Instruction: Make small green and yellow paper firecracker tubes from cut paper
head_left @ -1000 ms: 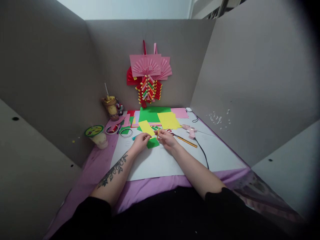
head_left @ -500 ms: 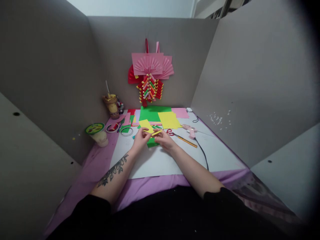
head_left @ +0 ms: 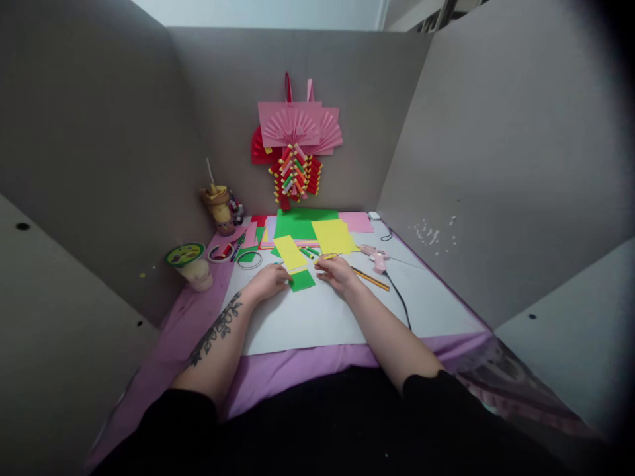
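Observation:
My left hand (head_left: 269,281) rests low over the white sheet, fingers bent and closed at the left edge of a small green paper square (head_left: 302,281). A thin yellow paper strip (head_left: 326,257) is pinched in my right hand (head_left: 338,272), just right of and above the green square. Between and beyond the hands lies a yellow paper rectangle (head_left: 290,252). Several small green paper rolls (head_left: 308,252) with yellow ends sit beside it.
Yellow sheets (head_left: 335,237) and a large green sheet (head_left: 302,223) lie at the back. A craft knife (head_left: 371,277) and pink glue gun (head_left: 380,260) with a cord are at right. Cups (head_left: 191,266) stand at left. Paper fan decorations (head_left: 292,125) hang on the back panel.
My hands have moved apart. The left went down and left to the green square, and the right shifted right with the yellow strip. The green square is less covered now.

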`<state>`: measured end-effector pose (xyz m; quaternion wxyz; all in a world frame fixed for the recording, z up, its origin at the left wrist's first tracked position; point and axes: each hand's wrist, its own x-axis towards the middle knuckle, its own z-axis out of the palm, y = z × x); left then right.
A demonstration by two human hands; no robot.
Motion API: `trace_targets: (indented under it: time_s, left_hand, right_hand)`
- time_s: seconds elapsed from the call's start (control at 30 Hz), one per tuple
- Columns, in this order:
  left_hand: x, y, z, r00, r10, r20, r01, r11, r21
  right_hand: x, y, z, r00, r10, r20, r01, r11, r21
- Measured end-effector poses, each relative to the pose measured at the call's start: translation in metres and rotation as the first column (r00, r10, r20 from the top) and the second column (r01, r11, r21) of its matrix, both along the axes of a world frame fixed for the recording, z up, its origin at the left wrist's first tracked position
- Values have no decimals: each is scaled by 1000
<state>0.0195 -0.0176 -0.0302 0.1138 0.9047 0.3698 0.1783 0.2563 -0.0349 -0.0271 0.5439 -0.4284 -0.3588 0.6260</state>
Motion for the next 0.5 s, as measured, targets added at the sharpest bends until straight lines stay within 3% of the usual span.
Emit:
trace_targets:
  time_s: [0.23, 0.5]
  left_hand:
    - [7, -2, 2, 992, -56, -115, 52, 998, -39]
    - [11, -3, 1, 995, -55, -86, 53, 998, -24]
  right_hand:
    - [-10, 9, -4, 988, 155, -10, -155, 987, 32]
    - [-17, 19, -8, 985, 165, 52, -170, 981, 98]
